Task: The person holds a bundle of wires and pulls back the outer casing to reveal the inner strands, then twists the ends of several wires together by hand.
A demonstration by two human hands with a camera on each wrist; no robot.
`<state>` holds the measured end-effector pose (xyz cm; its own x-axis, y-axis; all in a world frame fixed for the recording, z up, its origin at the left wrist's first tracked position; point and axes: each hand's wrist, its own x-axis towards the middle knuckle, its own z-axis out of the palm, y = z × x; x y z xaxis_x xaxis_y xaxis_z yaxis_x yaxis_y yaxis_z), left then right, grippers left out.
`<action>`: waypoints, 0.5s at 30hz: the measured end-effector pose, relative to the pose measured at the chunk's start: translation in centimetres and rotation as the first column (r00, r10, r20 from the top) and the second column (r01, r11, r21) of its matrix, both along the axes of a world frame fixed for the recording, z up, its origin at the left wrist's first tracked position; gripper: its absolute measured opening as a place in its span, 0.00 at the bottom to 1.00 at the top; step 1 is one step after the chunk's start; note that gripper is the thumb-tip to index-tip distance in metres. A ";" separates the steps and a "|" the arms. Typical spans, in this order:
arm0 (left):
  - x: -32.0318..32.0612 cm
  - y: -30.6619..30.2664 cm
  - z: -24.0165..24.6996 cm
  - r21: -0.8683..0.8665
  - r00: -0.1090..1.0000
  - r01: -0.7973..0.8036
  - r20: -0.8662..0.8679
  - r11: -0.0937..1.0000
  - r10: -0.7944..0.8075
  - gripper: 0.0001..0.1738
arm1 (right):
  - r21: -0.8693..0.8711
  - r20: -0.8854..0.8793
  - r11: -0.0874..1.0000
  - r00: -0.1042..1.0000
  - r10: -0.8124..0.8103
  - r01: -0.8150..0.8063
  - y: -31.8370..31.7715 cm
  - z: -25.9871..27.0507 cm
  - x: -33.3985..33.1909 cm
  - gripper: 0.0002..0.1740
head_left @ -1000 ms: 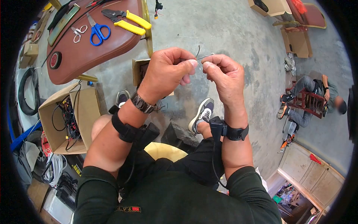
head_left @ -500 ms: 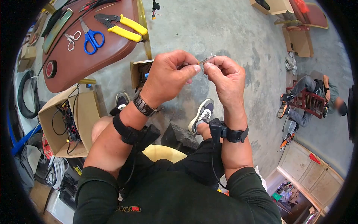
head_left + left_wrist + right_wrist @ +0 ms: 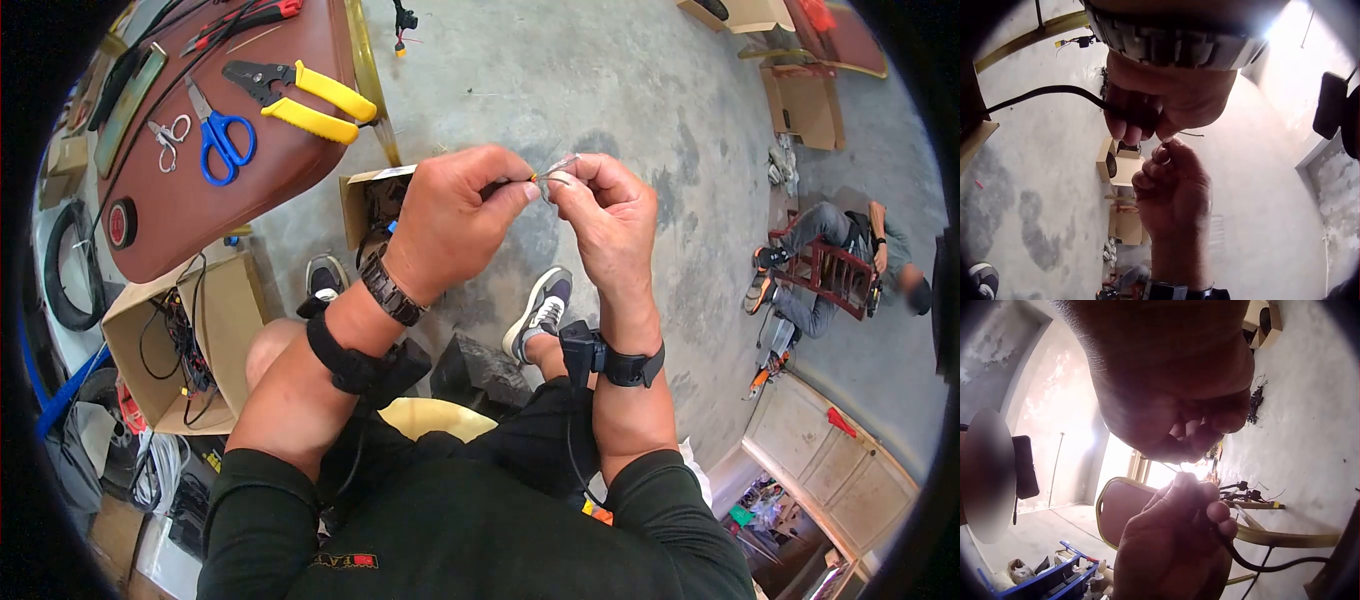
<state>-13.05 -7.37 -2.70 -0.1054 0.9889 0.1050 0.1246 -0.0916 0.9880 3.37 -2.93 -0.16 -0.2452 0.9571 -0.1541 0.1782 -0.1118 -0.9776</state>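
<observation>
In the head view my left hand [image 3: 455, 215] pinches the end of a cable between thumb and forefinger. Facing it, my right hand [image 3: 612, 215] pinches thin, pale wire strands [image 3: 560, 168] at the same spot, the fingertips nearly touching. A black cable [image 3: 1054, 89] runs into my left hand [image 3: 1166, 94] in the left wrist view, and a short strand [image 3: 1194, 134] sticks out beside the thumb; below is my right hand [image 3: 1175, 194]. From the right wrist, the black cable [image 3: 1272, 569] leaves my left hand [image 3: 1172, 531] under my right hand [image 3: 1172, 394].
On the brown padded seat [image 3: 230, 190] lie yellow-handled pliers [image 3: 315, 118], blue scissors [image 3: 228, 150], small scissors [image 3: 168, 140] and a black round item [image 3: 121, 222]. A cardboard box [image 3: 235, 330] of cables stands below. A seated person [image 3: 845, 255] is at the right.
The seat and its tools have shifted down and left in the head view. My left hand sits slightly lower, and the strand that stood up between the hands now lies across at the right fingertips.
</observation>
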 end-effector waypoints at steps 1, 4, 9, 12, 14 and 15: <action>-0.1 0.2 -0.1 0.038 0.999 -0.005 -0.035 0.999 0.006 0.04 | -0.006 -0.012 1.000 1.000 -0.005 0.005 0.2 -0.1 0.0 0.03; -0.2 0.7 -0.3 0.085 0.996 -0.015 -0.086 0.996 0.022 0.04 | -0.022 -0.036 1.000 0.999 -0.014 0.013 0.7 -0.2 -0.2 0.03; -0.7 1.5 -0.8 0.186 0.979 0.004 -0.199 0.983 0.034 0.05 | -0.040 -0.022 0.999 1.000 -0.002 0.001 1.4 -0.6 -0.3 0.03; -0.9 1.7 -1.0 0.201 0.967 0.023 -0.253 0.979 0.029 0.06 | -0.055 -0.030 0.998 1.000 0.004 -0.006 1.7 -0.8 -0.4 0.03; -1.0 1.7 -1.1 0.195 0.962 0.032 -0.271 0.980 0.022 0.06 | -0.056 -0.021 0.998 1.000 0.008 -0.009 1.8 -0.7 -0.5 0.02; -1.0 1.7 -1.1 0.192 0.962 0.036 -0.273 0.981 0.018 0.07 | -0.056 -0.016 0.998 1.000 0.010 -0.011 1.8 -0.7 -0.5 0.02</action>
<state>-14.10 -5.63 -3.79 -0.0374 0.9474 0.3177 0.3846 -0.2798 0.8797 2.88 -1.10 -0.89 -0.2576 0.9445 -0.2041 0.1646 -0.1652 -0.9724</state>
